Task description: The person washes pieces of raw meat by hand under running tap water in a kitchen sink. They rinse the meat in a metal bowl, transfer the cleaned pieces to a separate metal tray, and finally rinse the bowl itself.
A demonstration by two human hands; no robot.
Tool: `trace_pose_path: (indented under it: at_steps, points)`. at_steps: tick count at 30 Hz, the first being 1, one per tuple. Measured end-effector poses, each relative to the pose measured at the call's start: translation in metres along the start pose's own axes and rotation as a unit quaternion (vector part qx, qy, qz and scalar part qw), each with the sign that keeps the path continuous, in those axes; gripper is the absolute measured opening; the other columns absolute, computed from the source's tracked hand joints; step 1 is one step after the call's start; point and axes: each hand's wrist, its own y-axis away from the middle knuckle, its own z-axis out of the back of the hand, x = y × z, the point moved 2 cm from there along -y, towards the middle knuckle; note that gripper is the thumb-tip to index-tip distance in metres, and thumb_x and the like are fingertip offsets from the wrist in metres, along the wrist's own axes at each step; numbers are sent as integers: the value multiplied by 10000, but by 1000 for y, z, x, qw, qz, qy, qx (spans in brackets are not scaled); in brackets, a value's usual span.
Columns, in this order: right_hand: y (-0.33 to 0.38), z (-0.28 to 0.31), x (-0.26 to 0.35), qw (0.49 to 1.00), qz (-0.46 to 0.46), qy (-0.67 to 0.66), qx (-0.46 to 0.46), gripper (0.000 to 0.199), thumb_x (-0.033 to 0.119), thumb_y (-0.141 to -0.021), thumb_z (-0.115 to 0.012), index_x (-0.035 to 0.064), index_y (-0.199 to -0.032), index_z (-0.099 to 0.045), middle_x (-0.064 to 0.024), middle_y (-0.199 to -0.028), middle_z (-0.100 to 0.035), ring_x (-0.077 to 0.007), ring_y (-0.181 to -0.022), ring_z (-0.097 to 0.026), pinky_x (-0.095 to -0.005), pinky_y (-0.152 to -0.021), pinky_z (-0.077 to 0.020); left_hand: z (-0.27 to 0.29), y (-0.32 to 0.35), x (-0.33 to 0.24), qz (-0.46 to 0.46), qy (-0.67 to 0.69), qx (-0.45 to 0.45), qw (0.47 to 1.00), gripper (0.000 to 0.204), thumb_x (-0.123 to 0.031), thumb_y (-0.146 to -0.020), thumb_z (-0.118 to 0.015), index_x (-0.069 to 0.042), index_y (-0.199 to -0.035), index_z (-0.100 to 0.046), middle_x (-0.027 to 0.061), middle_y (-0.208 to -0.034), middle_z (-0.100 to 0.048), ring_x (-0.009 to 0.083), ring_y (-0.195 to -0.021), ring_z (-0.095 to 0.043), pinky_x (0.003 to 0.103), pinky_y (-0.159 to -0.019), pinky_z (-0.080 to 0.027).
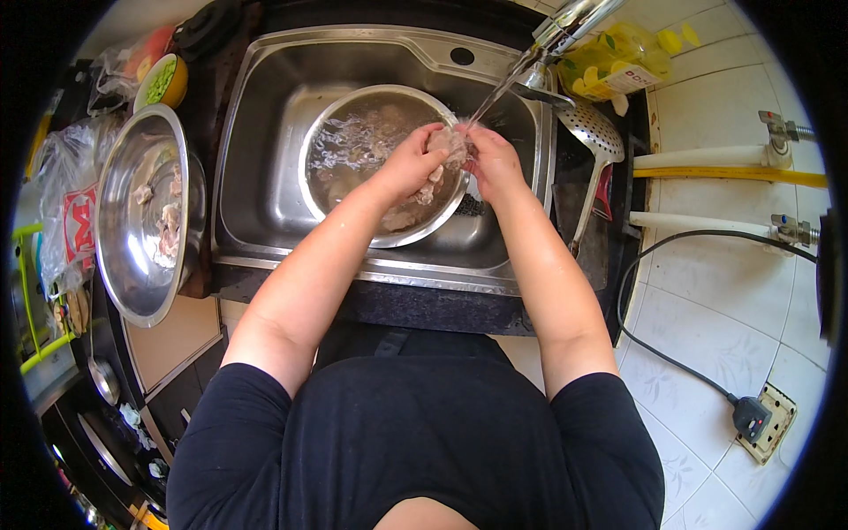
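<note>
Both hands are over the right rim of a round metal basin [306,177] of cloudy water in the sink. My left hand [411,165] is closed on a pale chunk of raw meat [451,147]. My right hand [495,161] curls round the same meat from the other side, its fingertips partly hidden. Water runs from the chrome faucet [565,28] onto the meat between my hands. More meat lies in the basin, blurred by the rippling water.
The steel sink [265,115] surrounds the basin. On the left, a tilted metal bowl [132,256] holds several meat pieces, near a yellow bowl [163,81] of green pieces and plastic bags [64,194]. A slotted skimmer [590,132] and yellow bottle [618,57] stand right of the sink.
</note>
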Motion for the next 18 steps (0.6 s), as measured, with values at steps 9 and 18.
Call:
trace_pose_path:
  at_steps: [9, 18]
  points:
    - [4, -18, 8, 986, 135, 93, 34, 211, 191, -798, -596, -4, -872, -625, -24, -765, -606, -89, -689, -549, -204, -628, -426, 4, 6, 0, -16, -36, -33, 999, 283, -125, -822, -532, -30, -1063, -419, 28, -841, -525, 79, -624, -486, 210, -516, -404]
    - [7, -23, 8, 987, 125, 92, 49, 175, 166, -784, -604, -4, -824, -619, -24, -739, -600, -74, -618, -519, -212, -558, -417, 5, 8, 2, -20, -45, -36, 998, 314, -107, -807, -563, -32, -1064, -398, 38, -839, -532, 84, -630, -491, 212, -519, -402]
